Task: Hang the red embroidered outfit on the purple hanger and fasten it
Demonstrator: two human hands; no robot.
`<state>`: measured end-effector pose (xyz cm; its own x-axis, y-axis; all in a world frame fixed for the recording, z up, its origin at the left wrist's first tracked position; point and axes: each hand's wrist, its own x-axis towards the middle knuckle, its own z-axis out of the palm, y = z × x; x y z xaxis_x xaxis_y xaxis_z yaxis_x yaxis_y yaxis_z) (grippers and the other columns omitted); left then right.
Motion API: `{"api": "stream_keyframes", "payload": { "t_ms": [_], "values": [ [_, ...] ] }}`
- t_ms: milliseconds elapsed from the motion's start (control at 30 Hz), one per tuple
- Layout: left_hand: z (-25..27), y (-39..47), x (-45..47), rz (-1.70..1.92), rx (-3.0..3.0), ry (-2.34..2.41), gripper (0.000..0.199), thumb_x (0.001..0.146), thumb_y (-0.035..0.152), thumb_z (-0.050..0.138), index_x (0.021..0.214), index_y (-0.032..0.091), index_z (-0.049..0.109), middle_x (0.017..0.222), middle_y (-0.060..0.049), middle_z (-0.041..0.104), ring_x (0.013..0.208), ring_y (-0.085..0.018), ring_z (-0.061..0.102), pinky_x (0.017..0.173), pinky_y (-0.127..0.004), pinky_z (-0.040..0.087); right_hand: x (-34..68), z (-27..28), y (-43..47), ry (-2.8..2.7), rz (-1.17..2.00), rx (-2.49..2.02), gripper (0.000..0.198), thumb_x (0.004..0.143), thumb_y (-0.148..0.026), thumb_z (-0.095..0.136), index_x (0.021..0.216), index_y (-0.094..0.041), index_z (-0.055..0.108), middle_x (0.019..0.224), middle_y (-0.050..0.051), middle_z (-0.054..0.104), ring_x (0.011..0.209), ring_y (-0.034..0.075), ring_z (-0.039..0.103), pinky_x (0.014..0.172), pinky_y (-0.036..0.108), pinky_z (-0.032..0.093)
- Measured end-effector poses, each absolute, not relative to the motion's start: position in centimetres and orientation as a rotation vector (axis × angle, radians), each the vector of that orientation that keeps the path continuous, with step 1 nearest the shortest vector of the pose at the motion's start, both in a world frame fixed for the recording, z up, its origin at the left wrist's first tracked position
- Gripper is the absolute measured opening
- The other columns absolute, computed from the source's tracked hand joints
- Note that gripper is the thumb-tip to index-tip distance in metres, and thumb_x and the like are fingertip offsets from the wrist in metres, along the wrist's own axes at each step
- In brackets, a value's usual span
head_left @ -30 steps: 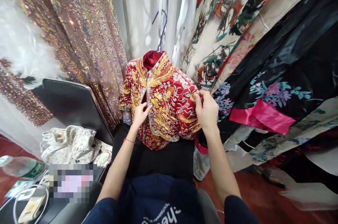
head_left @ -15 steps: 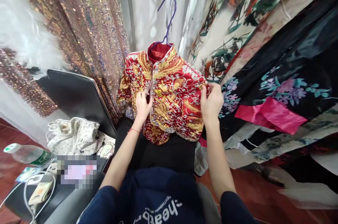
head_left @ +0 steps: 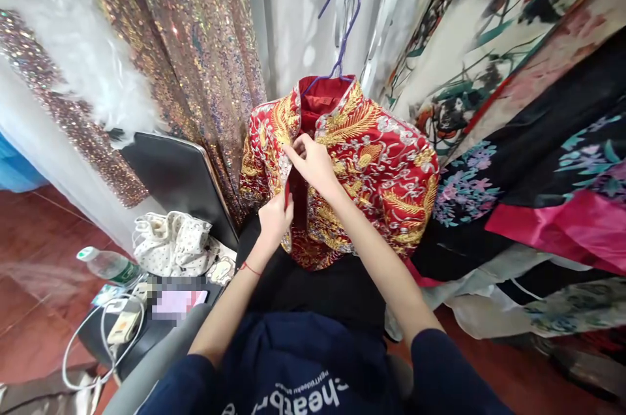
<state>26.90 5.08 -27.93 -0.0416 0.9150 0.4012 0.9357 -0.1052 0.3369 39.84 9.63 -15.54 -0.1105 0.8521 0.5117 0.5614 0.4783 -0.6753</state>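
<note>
A red jacket (head_left: 372,160) with gold and silver embroidery hangs on a purple hanger (head_left: 342,43) in front of me, its lower part resting on my lap. The front opening is parted, and red lining shows inside. My left hand (head_left: 276,219) is closed on the lower part of the front edge on the left. Higher up, my right hand (head_left: 310,160) pinches the same edge below the collar, thumb and forefinger together. A thin red string bracelet (head_left: 250,268) circles my left wrist.
Left of me are a black chair back (head_left: 178,180), a spotted cloth bag (head_left: 171,245), a plastic bottle (head_left: 110,265) and a white cable (head_left: 105,330). Sequinned fabric (head_left: 195,43) hangs behind. Garments, including a black one with flowers (head_left: 464,186), hang on the right.
My right hand has left the jacket's right shoulder and come across to the front edge. My left hand has moved lower, and the front opening is wider. The view has shifted left.
</note>
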Motion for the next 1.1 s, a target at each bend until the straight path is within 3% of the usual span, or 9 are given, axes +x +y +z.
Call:
{"api": "stream_keyframes", "payload": {
  "t_ms": [100, 233, 433, 533, 667, 800, 900, 1000, 1100],
  "values": [
    [-25.6, 3.4, 29.2, -0.774, -2.196, -2.062, 0.03, 0.1, 0.034, 0.043, 0.097, 0.017, 0.067, 0.089, -0.013, 0.075, 0.079, -0.024, 0.072, 0.064, -0.029, 0.039, 39.7, -14.7, 10.6, -1.718, 0.468, -1.111, 0.03, 0.097, -0.051, 0.048, 0.104, -0.023, 0.053, 0.082, 0.004, 0.068, 0.075, 0.018, 0.064, 0.077, 0.036, 0.049],
    [-22.9, 1.4, 32.7, -0.781, -2.333, -2.006, 0.025, 0.099, 0.033, 0.046, 0.096, 0.018, 0.066, 0.087, -0.012, 0.075, 0.077, -0.024, 0.072, 0.062, -0.03, 0.038, 41.6, -13.3, 11.1, -1.735, 0.583, -1.071, 0.05, 0.093, -0.056, 0.055, 0.127, -0.022, 0.043, 0.09, 0.007, 0.068, 0.081, 0.021, 0.067, 0.074, 0.037, 0.053],
    [-18.9, 0.3, 35.7, -0.919, -2.403, -1.869, 0.025, 0.099, 0.031, 0.045, 0.091, 0.018, 0.065, 0.084, -0.011, 0.074, 0.078, -0.026, 0.072, 0.061, -0.031, 0.04, 44.3, -9.2, 9.9, -1.737, -0.024, -0.942, 0.047, 0.1, -0.053, 0.044, 0.141, -0.029, 0.04, 0.12, 0.01, 0.062, 0.104, 0.024, 0.064, 0.085, 0.041, 0.053],
    [-18.5, 1.3, 36.7, -0.851, -2.452, -1.836, 0.027, 0.099, 0.032, 0.042, 0.1, 0.017, 0.065, 0.086, -0.012, 0.074, 0.08, -0.028, 0.073, 0.065, -0.033, 0.044, 45.4, -8.8, 9.7, -1.726, -0.09, -0.938, 0.042, 0.103, -0.049, 0.037, 0.139, -0.028, 0.044, 0.111, 0.008, 0.064, 0.098, 0.022, 0.064, 0.083, 0.041, 0.054],
    [-21.5, 3.8, 37.0, -0.6, -2.517, -1.936, 0.029, 0.098, 0.029, 0.045, 0.115, 0.014, 0.063, 0.095, -0.016, 0.075, 0.089, -0.03, 0.073, 0.072, -0.035, 0.048, 46.7, -10.9, 9.5, -1.769, -0.168, -1.119, 0.031, 0.1, -0.029, 0.039, 0.125, -0.022, 0.056, 0.102, 0.01, 0.066, 0.096, 0.026, 0.063, 0.085, 0.045, 0.053],
    [-25.0, 6.2, 35.5, -0.626, -2.469, -2.092, 0.025, 0.096, 0.03, 0.048, 0.109, 0.016, 0.064, 0.098, -0.015, 0.075, 0.094, -0.028, 0.072, 0.077, -0.035, 0.05, 48.1, -12.0, 8.7, -2.049, -0.413, -1.133, 0.032, 0.092, -0.02, 0.048, 0.121, -0.019, 0.061, 0.115, 0.014, 0.065, 0.117, 0.034, 0.054, 0.099, 0.055, 0.046],
    [-26.0, 7.5, 34.0, -0.71, -2.442, -2.145, 0.018, 0.094, 0.028, 0.051, 0.101, 0.017, 0.064, 0.094, -0.014, 0.074, 0.092, -0.028, 0.072, 0.078, -0.035, 0.049, 49.1, -11.3, 8.9, -2.182, -0.522, -1.134, 0.03, 0.087, -0.014, 0.048, 0.112, -0.017, 0.065, 0.108, 0.015, 0.064, 0.12, 0.037, 0.051, 0.103, 0.063, 0.04],
    [-26.0, 8.5, 33.4, -0.864, -2.468, -2.147, 0.015, 0.094, 0.029, 0.051, 0.094, 0.019, 0.063, 0.091, -0.012, 0.072, 0.091, -0.028, 0.07, 0.08, -0.035, 0.048, 49.5, -9.9, 9.9, -2.156, -0.497, -1.116, 0.027, 0.089, -0.012, 0.044, 0.095, -0.021, 0.068, 0.097, 0.012, 0.063, 0.117, 0.036, 0.052, 0.103, 0.064, 0.039],
    [-26.2, 9.7, 33.5, -1.086, -2.541, -2.133, 0.011, 0.093, 0.027, 0.052, 0.09, 0.02, 0.061, 0.087, -0.009, 0.07, 0.088, -0.026, 0.068, 0.082, -0.035, 0.047, 49.3, -9.4, 10.7, -1.973, -0.453, -1.073, 0.029, 0.094, -0.014, 0.041, 0.097, -0.024, 0.068, 0.105, 0.011, 0.064, 0.121, 0.034, 0.052, 0.103, 0.061, 0.041]
  ]
}}
